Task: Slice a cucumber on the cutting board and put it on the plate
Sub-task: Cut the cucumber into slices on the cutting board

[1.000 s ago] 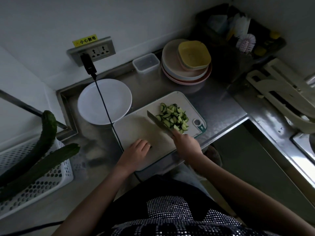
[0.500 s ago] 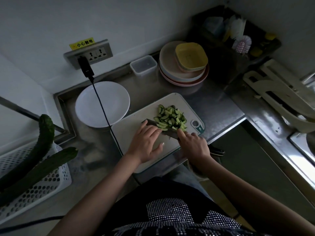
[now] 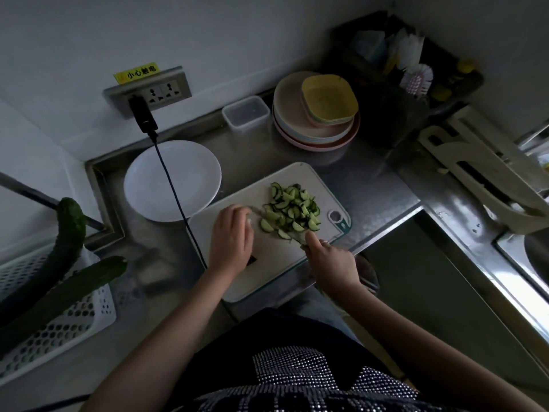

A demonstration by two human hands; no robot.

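A pile of half-moon cucumber slices (image 3: 292,209) lies on the far right part of the white cutting board (image 3: 267,263). My right hand (image 3: 329,260) grips the handle of a knife (image 3: 258,212) whose blade runs leftward along the near side of the pile, partly hidden by the slices. My left hand (image 3: 231,239) lies palm down over the board just left of the pile, its fingers reaching the blade's tip. The white plate (image 3: 172,179) stands bare to the left of the board.
A black cable (image 3: 169,179) runs from the wall socket (image 3: 148,95) across the plate and down the counter. Two whole cucumbers (image 3: 69,233) rest in a white basket (image 3: 59,322) at left. Stacked plates (image 3: 315,114) and a clear container (image 3: 246,113) stand behind; a sink edge (image 3: 505,254) lies right.
My left hand has moved from the board's near-left part up to the knife tip beside the slices. The knife has come down against the near side of the pile.
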